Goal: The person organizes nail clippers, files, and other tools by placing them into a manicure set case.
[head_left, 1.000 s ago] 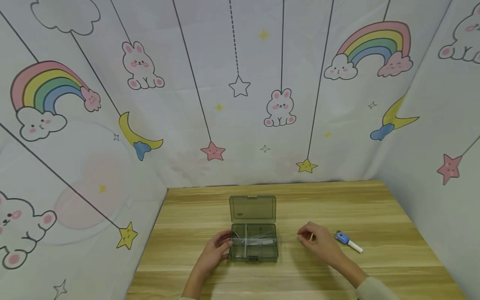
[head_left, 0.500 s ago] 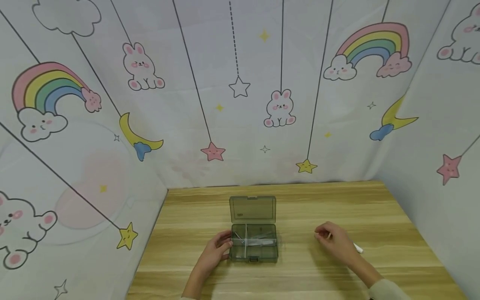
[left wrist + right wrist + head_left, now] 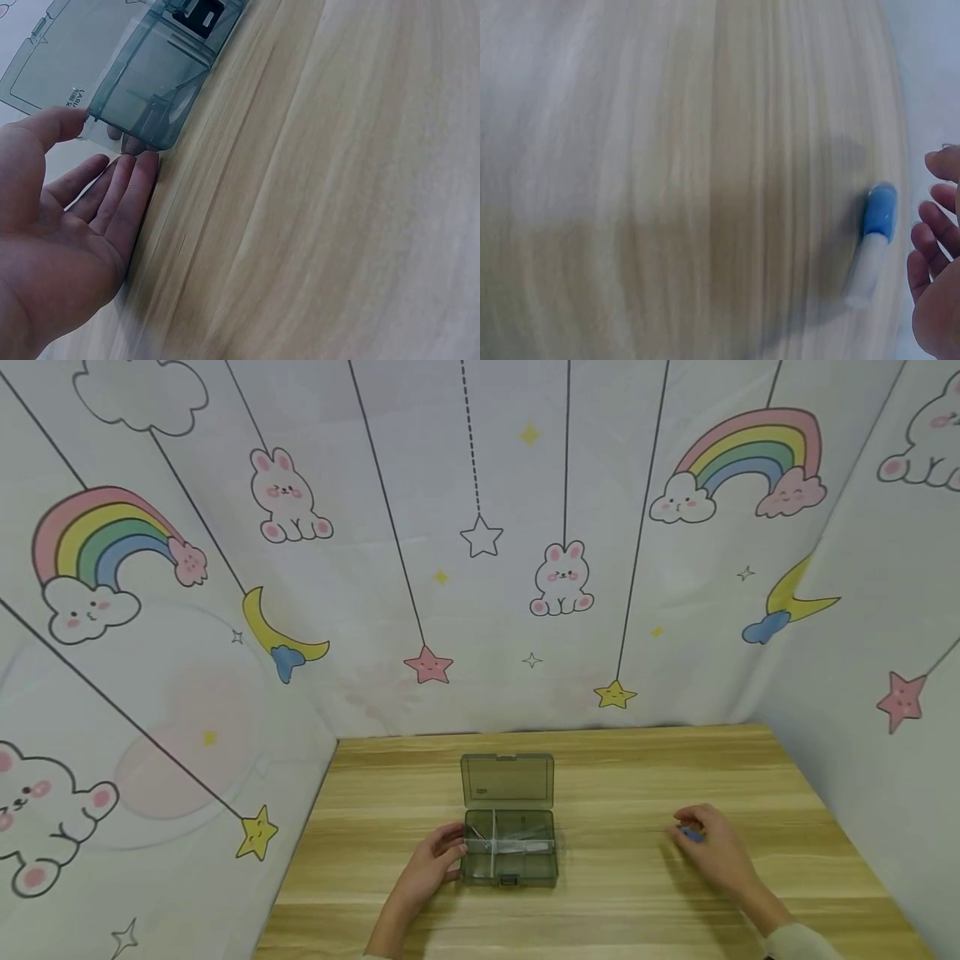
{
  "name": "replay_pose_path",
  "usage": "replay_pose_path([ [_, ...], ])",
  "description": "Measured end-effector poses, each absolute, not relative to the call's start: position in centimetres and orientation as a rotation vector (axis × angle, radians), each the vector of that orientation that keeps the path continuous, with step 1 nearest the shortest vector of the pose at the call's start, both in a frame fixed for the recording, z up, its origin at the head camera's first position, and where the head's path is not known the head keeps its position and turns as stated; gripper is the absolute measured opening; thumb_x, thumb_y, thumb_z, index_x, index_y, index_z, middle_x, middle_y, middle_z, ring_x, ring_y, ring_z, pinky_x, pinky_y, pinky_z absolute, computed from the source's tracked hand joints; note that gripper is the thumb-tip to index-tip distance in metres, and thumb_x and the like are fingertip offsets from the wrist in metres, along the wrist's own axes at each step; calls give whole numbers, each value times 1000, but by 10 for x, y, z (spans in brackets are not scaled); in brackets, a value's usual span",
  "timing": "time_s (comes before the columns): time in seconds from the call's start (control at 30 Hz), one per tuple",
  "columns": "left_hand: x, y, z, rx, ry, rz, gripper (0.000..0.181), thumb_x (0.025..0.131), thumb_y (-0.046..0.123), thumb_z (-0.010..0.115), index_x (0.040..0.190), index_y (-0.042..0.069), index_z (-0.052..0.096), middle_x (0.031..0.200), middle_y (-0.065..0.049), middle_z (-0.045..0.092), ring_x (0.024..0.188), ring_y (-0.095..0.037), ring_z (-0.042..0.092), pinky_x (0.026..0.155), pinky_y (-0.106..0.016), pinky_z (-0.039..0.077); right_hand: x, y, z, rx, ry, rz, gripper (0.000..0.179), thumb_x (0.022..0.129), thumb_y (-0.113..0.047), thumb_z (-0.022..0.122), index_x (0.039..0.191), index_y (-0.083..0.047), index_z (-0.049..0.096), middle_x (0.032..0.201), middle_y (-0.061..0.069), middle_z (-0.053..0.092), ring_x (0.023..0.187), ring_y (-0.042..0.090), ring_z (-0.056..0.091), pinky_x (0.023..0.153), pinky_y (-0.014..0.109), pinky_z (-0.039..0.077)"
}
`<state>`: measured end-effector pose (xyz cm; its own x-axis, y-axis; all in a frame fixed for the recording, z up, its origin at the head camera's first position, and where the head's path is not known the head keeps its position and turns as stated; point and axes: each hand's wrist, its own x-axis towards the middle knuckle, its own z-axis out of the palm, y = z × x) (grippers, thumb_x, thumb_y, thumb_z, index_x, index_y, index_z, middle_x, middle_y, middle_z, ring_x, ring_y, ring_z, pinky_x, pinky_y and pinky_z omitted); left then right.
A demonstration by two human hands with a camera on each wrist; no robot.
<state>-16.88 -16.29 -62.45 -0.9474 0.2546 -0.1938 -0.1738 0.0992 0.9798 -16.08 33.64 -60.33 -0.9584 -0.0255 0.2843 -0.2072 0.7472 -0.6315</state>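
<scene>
A translucent grey-green plastic storage box (image 3: 543,867) stands on the table with its lid (image 3: 507,780) raised. Inside, dividers form compartments, and small metal and clear items lie in the upper ones. My left hand (image 3: 429,864) grips the box's left side; in the left wrist view the thumb is at the upper corner and the fingertips at the bottom edge. On the right, my right hand (image 3: 716,852) is over a small blue-and-white tool (image 3: 880,214), its fingers loosely bent. The right wrist view shows that tool lying on the wood beside the hand, apart from the fingers (image 3: 928,244).
The wood-grain table (image 3: 615,910) reaches back to a white fabric wall (image 3: 495,610) printed with rabbits, stars and rainbows. More printed fabric encloses the left and right sides.
My right hand has moved right, away from the box, and is now over the blue-and-white tool, largely covering it in the head view. The left hand and box stay put.
</scene>
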Motion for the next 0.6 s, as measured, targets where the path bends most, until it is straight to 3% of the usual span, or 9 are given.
replay_pose_path([
  [0.2,-168,-163,-624,78,2067,1917,56,109,20,60,157,-5,42,156,-31,47,141,-43,50,93,-48,60,-154,352,-617,106,-2732,955,38,94,-19,82,118,7,70,116,23,63,104,43,63,90,64,51],
  [0.6,-168,-162,-623,87,2067,1912,57,110,20,59,158,-5,40,156,-31,46,142,-44,49,95,-49,59,-148,362,-638,99,-2712,880,36,85,-15,89,112,3,74,103,14,68,91,26,62,78,41,50],
])
